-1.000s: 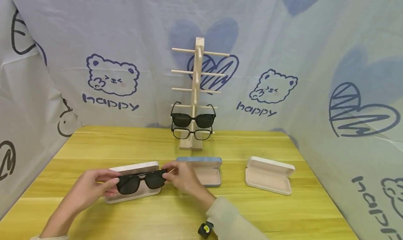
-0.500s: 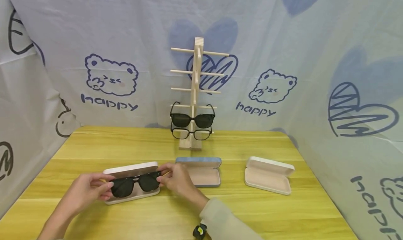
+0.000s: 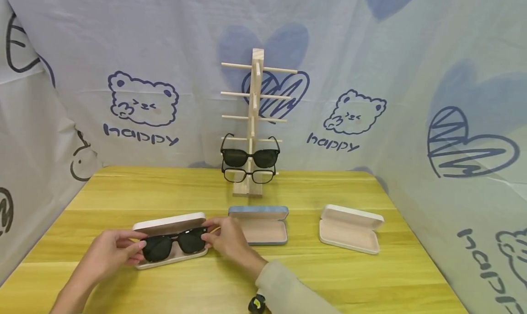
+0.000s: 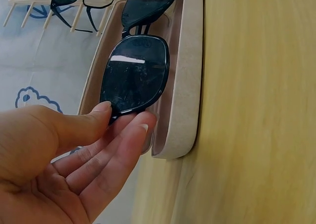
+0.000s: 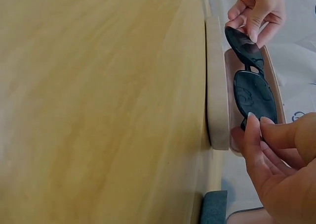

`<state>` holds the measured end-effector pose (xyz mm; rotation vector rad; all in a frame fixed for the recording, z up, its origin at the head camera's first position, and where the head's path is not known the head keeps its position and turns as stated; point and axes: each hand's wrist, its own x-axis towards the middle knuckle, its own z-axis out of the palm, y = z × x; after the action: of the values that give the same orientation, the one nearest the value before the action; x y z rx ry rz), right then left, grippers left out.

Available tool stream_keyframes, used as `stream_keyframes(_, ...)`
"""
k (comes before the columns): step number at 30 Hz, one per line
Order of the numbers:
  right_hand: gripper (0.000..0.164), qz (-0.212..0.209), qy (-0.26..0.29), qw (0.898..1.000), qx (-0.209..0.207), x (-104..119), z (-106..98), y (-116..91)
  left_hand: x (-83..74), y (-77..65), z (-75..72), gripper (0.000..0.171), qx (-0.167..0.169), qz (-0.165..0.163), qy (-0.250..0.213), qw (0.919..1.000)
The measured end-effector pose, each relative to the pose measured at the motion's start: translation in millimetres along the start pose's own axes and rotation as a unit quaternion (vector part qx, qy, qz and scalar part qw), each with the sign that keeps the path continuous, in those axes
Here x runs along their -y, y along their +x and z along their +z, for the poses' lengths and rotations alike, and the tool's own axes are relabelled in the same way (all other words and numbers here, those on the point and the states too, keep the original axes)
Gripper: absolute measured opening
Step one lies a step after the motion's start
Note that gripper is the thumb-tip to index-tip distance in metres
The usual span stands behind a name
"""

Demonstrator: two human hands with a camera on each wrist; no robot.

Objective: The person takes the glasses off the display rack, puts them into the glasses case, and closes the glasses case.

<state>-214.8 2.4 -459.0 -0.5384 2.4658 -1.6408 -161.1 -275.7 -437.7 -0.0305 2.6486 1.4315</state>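
Sunglasses, black frame, dark lenses, held level-ish over an opened white case at the left of the table, lens fronts facing up toward the head camera. Hard to tell from these angles whether the frame touches the case lining. Left hand pinches one end of the frame, thumb at the lens corner, fingers underneath. Right hand pinches the opposite end between thumb and fingers. Both grips firm on the frame ends, bridge between them.

Blue case just beside the right hand, lid up, pale lining, partly covered by that hand. Second white case farther right, also opened, turned at an angle. Wooden stand behind the blue case, upright, rows of pegs; dark-lensed pair low on it, clear-lensed pair directly beneath. Yellow wood-grain table under everything. Pale cloth round the back and sides, printed with bears, hearts and "happy". Light sleeve on the right arm, small black device at its cuff.
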Motion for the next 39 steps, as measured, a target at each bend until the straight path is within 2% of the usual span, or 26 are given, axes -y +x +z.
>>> stream_keyframes(14,0.022,-0.014,-0.005,1.0,-0.004,-5.2,8.7,2.1,7.7,2.6,1.2,0.029,-0.012,-0.007,0.021,0.9997)
stream_keyframes(23,0.021,-0.014,-0.035,0.999,-0.009,-4.5,9.3,2.2,9.0,3.3,1.6,0.027,-0.027,0.015,0.057,0.9979)
stream_keyframes(39,0.023,-0.011,-0.061,0.998,-0.017,-2.7,12.8,3.0,7.5,3.3,2.8,0.029,-0.04,-0.018,0.081,0.9957)
